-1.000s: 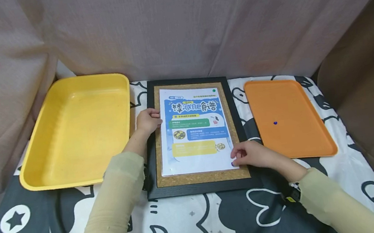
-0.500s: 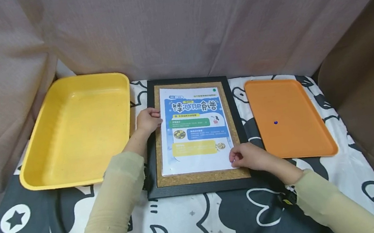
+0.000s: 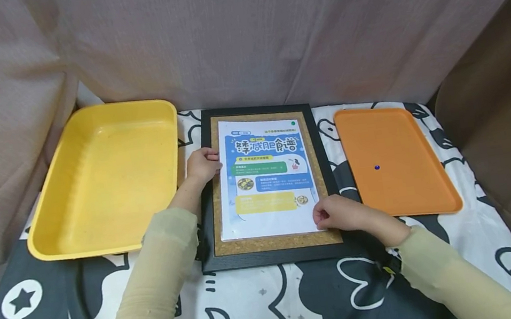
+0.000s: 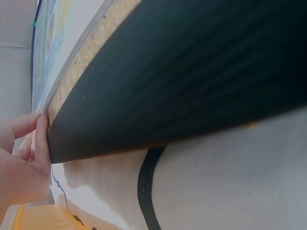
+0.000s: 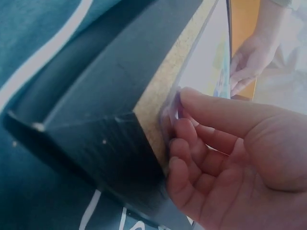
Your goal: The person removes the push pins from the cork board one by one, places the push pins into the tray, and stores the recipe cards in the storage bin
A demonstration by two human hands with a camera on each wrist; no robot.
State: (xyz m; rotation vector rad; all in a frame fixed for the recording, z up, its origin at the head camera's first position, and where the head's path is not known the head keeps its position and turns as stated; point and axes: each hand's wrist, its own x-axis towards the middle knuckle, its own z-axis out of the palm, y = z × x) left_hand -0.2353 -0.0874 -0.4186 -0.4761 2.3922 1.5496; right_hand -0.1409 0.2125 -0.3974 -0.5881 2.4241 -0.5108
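A laminated sheet (image 3: 264, 223) with blue, green and yellow print lies on a cork board (image 3: 233, 247) in a black frame (image 3: 273, 257). My left hand (image 3: 203, 165) rests at the sheet's left edge; in the left wrist view its extended fingertips touch that edge. At the sheet's lower right corner, my right hand (image 3: 338, 213) has its thumb and curled fingers together. Between them in the right wrist view shows a small blue-purple pushpin (image 5: 179, 108), mostly hidden by the thumb. A green pushpin (image 3: 293, 123) sits in the upper right corner.
To the left stands a deep yellow tray (image 3: 110, 200). On the right, a flat orange tray (image 3: 404, 183) holds one blue pushpin (image 3: 376, 168). A patterned black-and-white cloth (image 3: 251, 311) covers the table, and grey-brown fabric (image 3: 239, 37) hangs behind.
My right hand has shifted slightly left onto the corner, and the pushpin seen there a second ago is now covered in the head view. The left hand has stayed put.
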